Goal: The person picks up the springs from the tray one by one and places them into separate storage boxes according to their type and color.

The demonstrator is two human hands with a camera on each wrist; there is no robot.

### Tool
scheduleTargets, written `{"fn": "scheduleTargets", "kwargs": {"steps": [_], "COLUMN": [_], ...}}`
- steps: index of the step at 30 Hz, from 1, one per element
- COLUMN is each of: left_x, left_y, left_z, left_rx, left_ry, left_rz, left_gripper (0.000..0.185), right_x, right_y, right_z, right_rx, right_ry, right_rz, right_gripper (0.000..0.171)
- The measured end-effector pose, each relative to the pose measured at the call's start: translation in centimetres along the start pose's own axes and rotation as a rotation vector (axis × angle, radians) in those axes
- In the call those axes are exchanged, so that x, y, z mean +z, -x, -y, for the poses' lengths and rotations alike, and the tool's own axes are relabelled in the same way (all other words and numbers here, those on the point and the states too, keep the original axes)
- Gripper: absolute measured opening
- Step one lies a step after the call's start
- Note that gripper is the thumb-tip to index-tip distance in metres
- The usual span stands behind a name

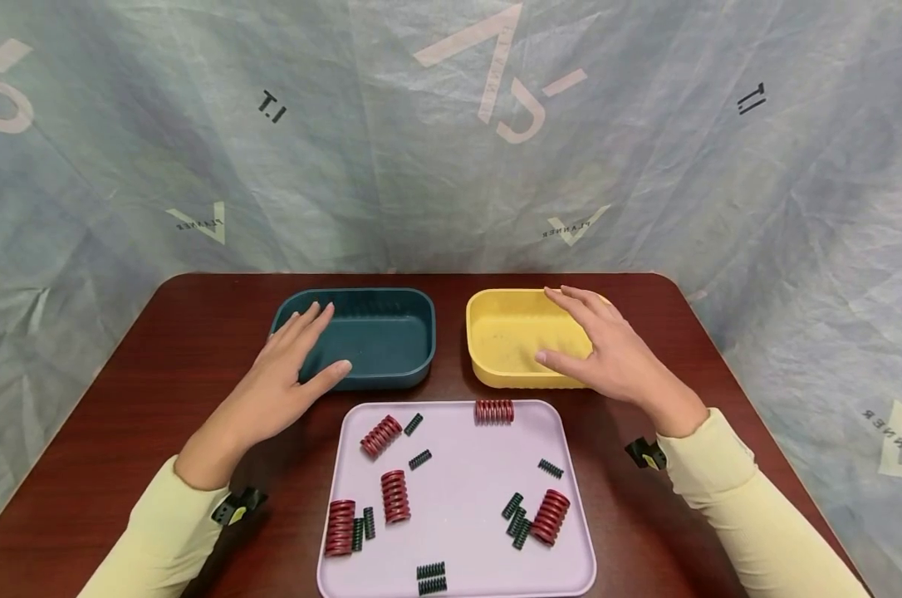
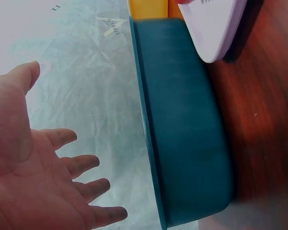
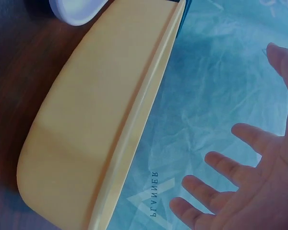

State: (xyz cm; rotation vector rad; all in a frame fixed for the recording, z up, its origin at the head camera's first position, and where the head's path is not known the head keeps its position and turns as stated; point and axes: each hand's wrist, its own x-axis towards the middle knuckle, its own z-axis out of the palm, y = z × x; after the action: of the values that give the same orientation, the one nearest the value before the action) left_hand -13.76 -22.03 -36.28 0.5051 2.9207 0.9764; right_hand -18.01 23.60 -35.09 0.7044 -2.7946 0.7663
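The left hand (image 1: 290, 365) is hovering with fingers spread over the near-left rim of the teal bin (image 1: 391, 365), and the right hand (image 1: 608, 353) is hanging the same way over the right half of the yellow bin (image 1: 496, 365). Neither grip is closing on anything; both wrist views show open palms with the fingers apart, clear of the bin walls.

The two bins are sitting side by side on the desk (image 1: 159, 374), just behind the lilac tray (image 1: 458, 507), where red springs (image 1: 394, 496) and small dark green springs (image 1: 419, 459) are lying scattered — some touching, as at the tray's near-left.

Judging from this, the hands are steadying or squaring the bins. Doing it well likely means pressing flat on the rims rather than hooking the walls, keeping both bins close behind the tray without nudging it — the springs would roll easily.
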Motion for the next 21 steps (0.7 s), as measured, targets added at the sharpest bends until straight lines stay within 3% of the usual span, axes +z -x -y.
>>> {"fn": "scheduleTargets", "kwargs": {"steps": [9,21], "left_x": [0.6,1.5], "left_y": [1.7,3.7], "left_z": [-0.4,-0.9], "left_rx": [-0.009,-0.047], "left_ry": [0.025,0.064], "left_rz": [-0.037,0.005], "left_gripper": [0.086,0.087], "right_x": [0.1,0.5], "right_y": [1.1,2.4], "right_z": [0.3,1.0], "right_rx": [-0.031,-0.013], "right_ry": [-0.090,-0.241], "right_rz": [0.022,0.086], "right_gripper": [0.082,0.079]}}
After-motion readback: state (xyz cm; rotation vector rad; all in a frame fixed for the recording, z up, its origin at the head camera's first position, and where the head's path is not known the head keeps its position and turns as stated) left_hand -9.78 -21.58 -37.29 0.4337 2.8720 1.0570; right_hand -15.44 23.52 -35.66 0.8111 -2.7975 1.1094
